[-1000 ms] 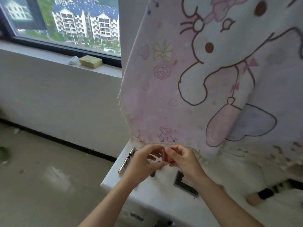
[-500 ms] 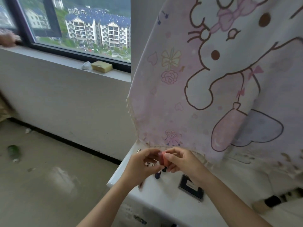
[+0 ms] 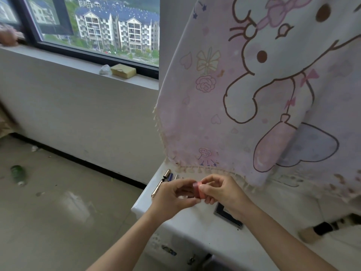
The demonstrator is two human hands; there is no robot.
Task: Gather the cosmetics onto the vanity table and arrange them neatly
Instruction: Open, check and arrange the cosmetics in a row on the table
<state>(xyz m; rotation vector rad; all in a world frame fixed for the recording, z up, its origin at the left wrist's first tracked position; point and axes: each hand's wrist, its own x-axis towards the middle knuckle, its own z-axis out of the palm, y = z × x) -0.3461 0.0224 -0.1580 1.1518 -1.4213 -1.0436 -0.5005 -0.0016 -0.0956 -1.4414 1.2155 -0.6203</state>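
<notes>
Both my hands meet over the left end of the white vanity table [image 3: 195, 227]. Between them is a small pink-red cosmetic tube [image 3: 197, 189]. My right hand [image 3: 220, 190] pinches its right end and my left hand [image 3: 173, 196] grips the other end, which its fingers hide. A gold pen-shaped cosmetic [image 3: 161, 184] lies on the table's far left corner, with a small blue item [image 3: 170, 176] and a silver one [image 3: 175, 177] beside it. A dark flat compact [image 3: 227, 215] lies under my right wrist. A brush with a black band [image 3: 320, 229] lies at the right.
A pink cartoon-print cloth [image 3: 263, 90] hangs over the table's back. The windowsill [image 3: 78, 65] holds a yellow sponge [image 3: 123, 71] and a white lump. A green bottle [image 3: 18, 174] lies on the floor at left. Another person's hand [image 3: 7, 37] rests on the sill's far left.
My hands stay together on the pink-red tube, with the fingers shifting slightly. The view has swung left and up, showing more window and floor.
</notes>
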